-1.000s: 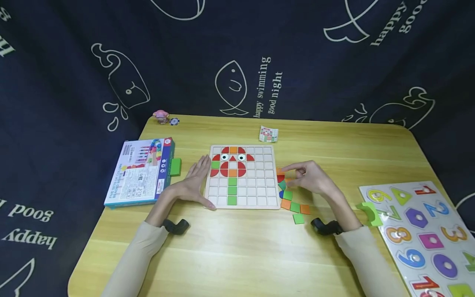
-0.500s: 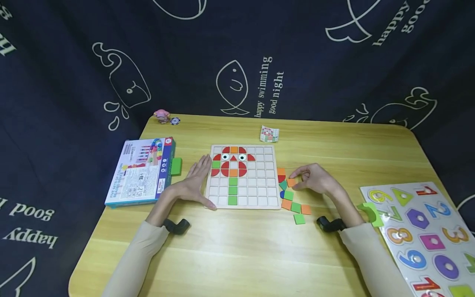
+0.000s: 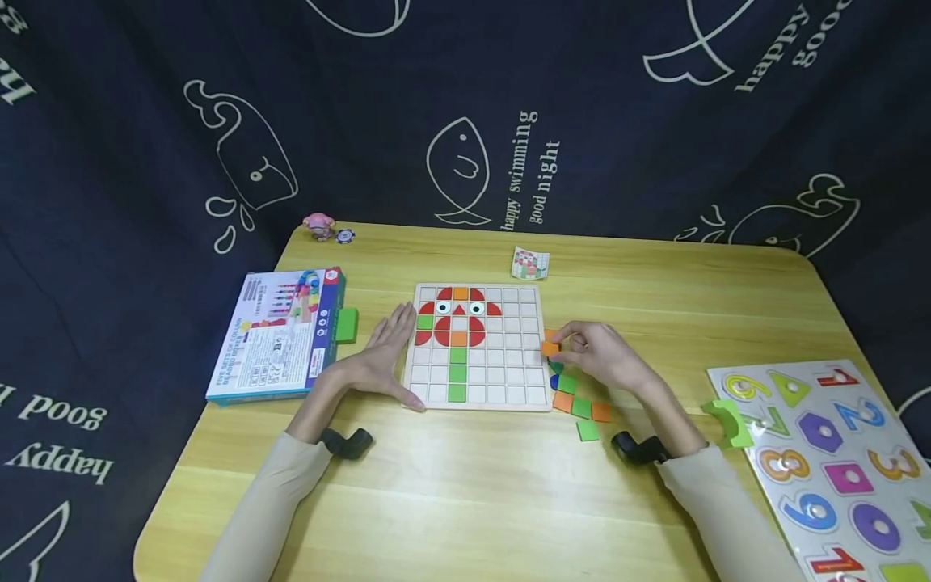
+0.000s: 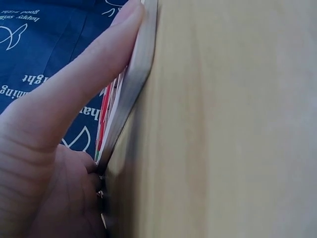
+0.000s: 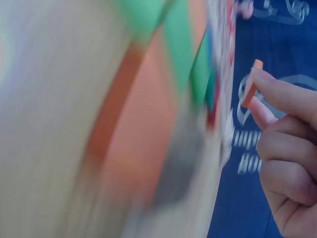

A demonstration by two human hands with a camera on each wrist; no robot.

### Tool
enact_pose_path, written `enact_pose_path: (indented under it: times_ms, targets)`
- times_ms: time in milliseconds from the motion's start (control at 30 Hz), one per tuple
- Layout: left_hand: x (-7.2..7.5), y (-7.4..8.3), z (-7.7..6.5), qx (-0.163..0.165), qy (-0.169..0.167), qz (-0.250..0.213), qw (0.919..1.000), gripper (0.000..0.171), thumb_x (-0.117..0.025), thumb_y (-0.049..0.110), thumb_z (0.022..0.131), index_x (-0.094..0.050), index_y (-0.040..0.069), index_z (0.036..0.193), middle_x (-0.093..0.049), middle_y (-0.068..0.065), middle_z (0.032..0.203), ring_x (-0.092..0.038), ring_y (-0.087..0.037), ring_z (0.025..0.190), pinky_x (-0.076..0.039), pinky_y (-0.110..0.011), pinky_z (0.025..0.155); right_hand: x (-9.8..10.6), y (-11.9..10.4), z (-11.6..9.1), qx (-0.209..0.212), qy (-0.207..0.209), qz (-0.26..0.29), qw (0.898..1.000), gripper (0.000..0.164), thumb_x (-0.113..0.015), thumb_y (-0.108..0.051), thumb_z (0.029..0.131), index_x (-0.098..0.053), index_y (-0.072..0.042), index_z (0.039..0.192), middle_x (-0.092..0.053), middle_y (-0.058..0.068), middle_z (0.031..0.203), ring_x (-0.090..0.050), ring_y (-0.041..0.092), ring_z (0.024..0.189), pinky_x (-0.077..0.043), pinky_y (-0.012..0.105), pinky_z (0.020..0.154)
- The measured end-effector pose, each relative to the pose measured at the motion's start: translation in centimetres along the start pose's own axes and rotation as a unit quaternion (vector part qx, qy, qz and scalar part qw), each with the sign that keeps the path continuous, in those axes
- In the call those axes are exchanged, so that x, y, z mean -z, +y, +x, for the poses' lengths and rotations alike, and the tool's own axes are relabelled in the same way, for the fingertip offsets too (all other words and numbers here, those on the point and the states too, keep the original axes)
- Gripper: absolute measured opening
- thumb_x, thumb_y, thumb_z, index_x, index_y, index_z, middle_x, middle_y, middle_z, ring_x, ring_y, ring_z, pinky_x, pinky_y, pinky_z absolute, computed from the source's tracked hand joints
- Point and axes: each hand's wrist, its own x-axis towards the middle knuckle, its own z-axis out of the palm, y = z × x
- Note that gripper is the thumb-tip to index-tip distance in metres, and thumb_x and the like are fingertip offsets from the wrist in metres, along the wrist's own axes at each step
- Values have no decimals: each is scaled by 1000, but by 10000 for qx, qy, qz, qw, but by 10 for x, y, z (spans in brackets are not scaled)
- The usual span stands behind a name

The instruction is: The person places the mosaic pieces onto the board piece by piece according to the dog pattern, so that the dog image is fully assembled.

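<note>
A square wooden grid board [image 3: 502, 376] lies on the table, with red, orange, green and eye-marked tiles set in its left half. My left hand [image 3: 374, 356] rests along the board's left edge, fingers straight and thumb at the near left corner. In the left wrist view the thumb [image 4: 79, 74] lies against the board's rim [image 4: 131, 74]. Just off the board's right edge, my right hand [image 3: 611, 356] pinches an orange square tile [image 3: 550, 348] between thumb and forefinger. The right wrist view shows that tile [image 5: 251, 84] held clear of the table, the other fingers curled.
Loose tiles lie right of the board, among them a green tile [image 3: 587, 430] and an orange tile [image 3: 600, 412]. A small pattern card [image 3: 530, 263] sits behind the board. A box [image 3: 280, 335] stands left, a green block [image 3: 347, 326] beside it. A number puzzle [image 3: 800, 404] lies right.
My right hand first reached over the loose tiles, then drew back with its fingertips at an orange tile. Now it has carried that tile left to the board's edge. The left hand has stayed put.
</note>
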Motion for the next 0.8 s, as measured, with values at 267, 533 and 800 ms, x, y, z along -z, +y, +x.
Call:
enact_pose_path:
  times_ms: [267,533,800]
  targets:
    - [-1,-2,0,-20,32,-14,10000,155,-81,71,52,19,9,152,26,-11,160,24,-26,149,7,-51,123,-49,-59,29,-151,-205,389,9989,23,-77,-19,82,-68,-8,100,-38,-4,55,-31,11,50,-27,22,47]
    - [-2,0,1,-17,15,-50,10000,155,-81,72,51,19,9,152,26,-11,160,24,-26,149,7,-51,123,-67,-73,40,-344,163,399,9985,23,-85,-15,72,-73,-13,92,-41,-6,56,-34,10,51,-26,22,48]
    - [0,0,1,-16,28,-50,10000,154,-82,70,52,18,8,152,26,-12,160,23,-27,149,7,-52,123,-67,-69,43,-247,292,552,9977,22,-86,-13,70,-79,-18,90,-56,-2,67,-29,11,49,-21,22,48]
